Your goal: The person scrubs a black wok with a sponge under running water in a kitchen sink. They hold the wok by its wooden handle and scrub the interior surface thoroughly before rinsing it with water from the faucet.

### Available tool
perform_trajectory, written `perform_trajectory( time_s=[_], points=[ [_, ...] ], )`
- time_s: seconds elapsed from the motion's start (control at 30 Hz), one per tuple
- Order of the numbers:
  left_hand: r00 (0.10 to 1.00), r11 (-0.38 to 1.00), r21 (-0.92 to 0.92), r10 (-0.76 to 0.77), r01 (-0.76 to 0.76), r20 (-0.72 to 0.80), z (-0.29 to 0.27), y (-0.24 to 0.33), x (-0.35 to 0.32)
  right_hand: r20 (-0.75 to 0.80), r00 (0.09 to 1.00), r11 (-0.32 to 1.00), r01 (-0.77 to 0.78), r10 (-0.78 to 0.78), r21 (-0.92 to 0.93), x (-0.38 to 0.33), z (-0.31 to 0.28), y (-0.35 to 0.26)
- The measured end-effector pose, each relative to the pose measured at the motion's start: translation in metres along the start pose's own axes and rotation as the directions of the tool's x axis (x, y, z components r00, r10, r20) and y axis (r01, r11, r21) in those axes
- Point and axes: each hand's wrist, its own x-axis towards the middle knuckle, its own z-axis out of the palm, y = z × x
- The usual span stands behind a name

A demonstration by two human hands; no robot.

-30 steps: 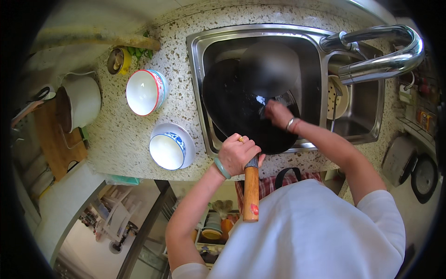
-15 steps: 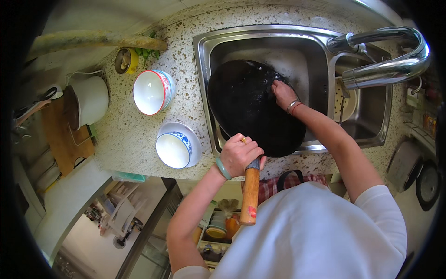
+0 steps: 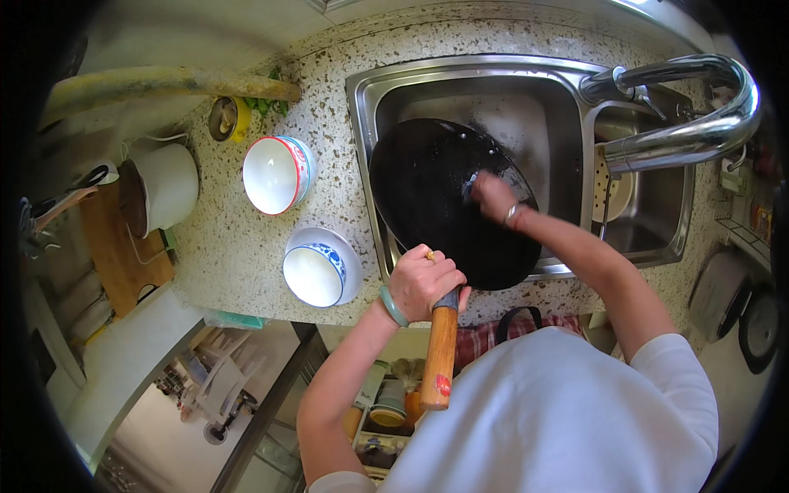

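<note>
A black wok (image 3: pixel 427 181) rests tilted in the large basin of the steel sink (image 3: pixel 477 64), its inside wet with small suds. My left hand (image 3: pixel 422 283) is closed round the wok's handle (image 3: pixel 441 353) near the dark collar, and the wooden end sticks out toward me. Inside the wok, my right hand (image 3: pixel 496 199) is bent and pressed down on its surface, a little blurred. A small pale glint shows at its fingertips; what the fingers hold is too small to make out.
A chrome faucet (image 3: pixel 682 148) arches over the small basin, where a cream strainer (image 3: pixel 623 197) sits. Left of the sink stand a red-rimmed bowl (image 3: pixel 273 175) and a blue-patterned bowl (image 3: pixel 311 275) on a plate. A yellow cup (image 3: pixel 240 119) and a white pot (image 3: pixel 171 187) are farther left.
My right hand has moved down and slightly left across the wok's inside. My left hand keeps its hold on the handle. The whole view has shifted slightly.
</note>
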Motion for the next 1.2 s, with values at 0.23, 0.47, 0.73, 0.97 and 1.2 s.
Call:
perform_trajectory(
  time_s=[0.23,0.47,0.73,0.97,1.2],
  points=[
    [1.000,1.000,-0.014,0.001,-0.001,0.007,-0.001,-0.001,0.002,-0.061,0.996,0.980,0.051,-0.064,-0.194,0.012,-0.005,0.022],
    [1.000,1.000,-0.005,-0.011,0.011,0.011,-0.002,0.000,-0.001,0.040,0.997,0.990,0.063,-0.068,0.124,-0.013,0.013,-0.027],
    [1.000,1.000,-0.008,0.016,-0.016,0.011,0.002,-0.003,0.001,-0.133,0.989,0.952,0.020,-0.064,-0.307,0.053,-0.019,0.022],
    [1.000,1.000,-0.011,-0.001,0.001,0.018,-0.003,-0.003,-0.001,0.075,0.996,0.990,0.047,-0.058,0.134,-0.007,0.010,-0.041],
    [0.999,1.000,-0.020,0.017,-0.016,0.028,-0.003,-0.002,0.005,-0.086,0.996,0.972,-0.035,0.015,-0.232,0.049,0.007,0.024]
  ],
)
